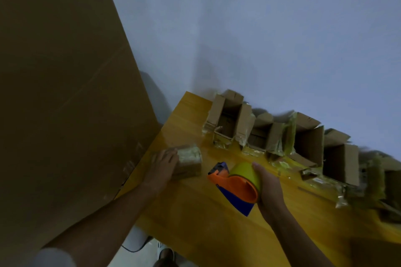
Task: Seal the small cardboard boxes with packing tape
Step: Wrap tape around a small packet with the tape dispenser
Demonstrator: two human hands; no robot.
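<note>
Right hand: my right hand (268,188) wraps around the orange and blue plastic tape dispenser (235,188), fingers curled over its yellow-green roll of packing tape (247,172), holding it just above the yellow wooden surface (212,227).
Left hand: my left hand (163,163) lies on the small closed cardboard box (188,161) already wrapped in glossy tape, fingers laid fairly straight over its near left edge; I cannot tell if they curl round the far side.
Box in hand: it sits near the left edge of the surface, well apart from the dispenser.
Handling: I judge the box light and fairly stiff, but the taped skin looks slick, so I would press down on the top or clamp two opposite sides, not pinch a corner.
Dispenser: rigid, and best held by the handle and roll as I do now; the cutter end points toward the box.
Waiting boxes: a row of open cardboard boxes (280,134) with flaps up and old tape scraps stands along the back of the surface, still unsealed.
Beyond: a large brown cardboard sheet (60,84) leans on the left, against the pale wall (271,32).
</note>
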